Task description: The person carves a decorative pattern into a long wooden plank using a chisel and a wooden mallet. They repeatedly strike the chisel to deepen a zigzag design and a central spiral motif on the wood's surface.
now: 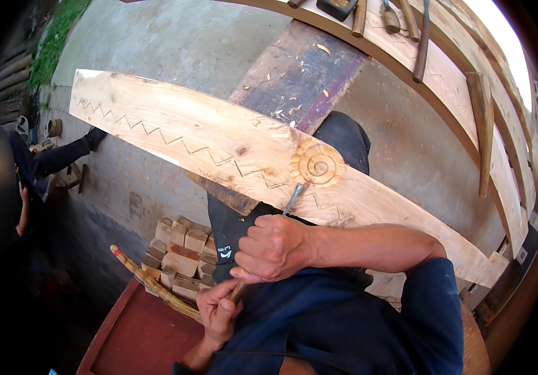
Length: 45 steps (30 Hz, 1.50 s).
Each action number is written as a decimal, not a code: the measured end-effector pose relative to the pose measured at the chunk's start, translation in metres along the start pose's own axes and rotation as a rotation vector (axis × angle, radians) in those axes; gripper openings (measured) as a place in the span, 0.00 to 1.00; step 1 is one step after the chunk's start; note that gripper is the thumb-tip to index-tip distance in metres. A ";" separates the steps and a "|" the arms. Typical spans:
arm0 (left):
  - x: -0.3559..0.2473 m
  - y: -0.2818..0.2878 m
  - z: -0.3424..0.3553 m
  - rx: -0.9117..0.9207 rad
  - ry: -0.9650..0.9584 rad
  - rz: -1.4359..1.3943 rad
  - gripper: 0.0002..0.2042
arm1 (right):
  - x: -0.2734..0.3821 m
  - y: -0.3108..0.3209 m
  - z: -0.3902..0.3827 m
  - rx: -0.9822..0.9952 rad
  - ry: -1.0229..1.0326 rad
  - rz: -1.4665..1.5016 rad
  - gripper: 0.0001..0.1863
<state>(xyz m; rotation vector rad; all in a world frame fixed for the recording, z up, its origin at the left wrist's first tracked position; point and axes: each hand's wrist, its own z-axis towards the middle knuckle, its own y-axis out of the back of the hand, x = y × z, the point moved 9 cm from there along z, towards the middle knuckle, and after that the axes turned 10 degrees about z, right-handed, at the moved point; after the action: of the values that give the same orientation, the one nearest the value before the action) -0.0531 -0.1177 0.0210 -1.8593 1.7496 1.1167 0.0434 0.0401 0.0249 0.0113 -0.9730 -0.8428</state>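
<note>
Looking down from the head: a long pale plank (200,119) lies slanting in front of the person, over a dark board (306,69) and the person's legs.
Carving: a round spiral (317,165) sits on the plank, and a zigzag line (175,140) runs from near it toward the far left end.
Chisel: the metal chisel (294,199) has its tip at the near edge of the spiral.
Right hand: this hand (274,247) is wrapped tight around the chisel, nearer the tip.
Left hand: this hand (217,312) grips the handle lower down, just beside the right one.
In the way: the hands hide much of the chisel, and the right forearm (375,245) covers some of the plank's near edge.
Wood chips: little curls (324,49) are scattered on the dark board.
Tools: a black block (337,7) and some wood-handled tools (391,22) lie on another curved plank (434,78) at the top right; a bent piece of wood (482,131) rests near them.
Blocks: a pile of small wooden blocks (181,259) sits near the left hand, with a bent yellowish cane (156,289) and a red panel (134,331) beside it.
Far left: another person (25,165) has one leg stretched out; logs (9,78) and green grass (59,37) lie beyond.
Writing: a small white mark with letters is on the dark trouser leg (219,219).
</note>
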 end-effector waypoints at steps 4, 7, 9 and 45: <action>-0.007 0.002 0.004 -0.021 -0.013 -0.089 0.47 | -0.001 0.000 0.002 -0.008 0.019 -0.027 0.26; -0.004 0.002 -0.002 0.026 -0.039 -0.083 0.55 | 0.000 0.002 -0.001 -0.004 0.013 0.000 0.25; -0.005 0.017 -0.007 -0.173 -0.098 -0.229 0.56 | 0.002 0.004 0.002 -0.024 0.015 -0.001 0.25; -0.023 0.007 0.004 -0.052 -0.144 -0.168 0.61 | 0.022 0.006 0.000 -0.002 0.142 -0.156 0.28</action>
<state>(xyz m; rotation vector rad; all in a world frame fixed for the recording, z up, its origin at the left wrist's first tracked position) -0.0594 -0.1005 0.0379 -1.8666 1.4704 1.2075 0.0534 0.0302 0.0434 0.1447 -0.8454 -0.9733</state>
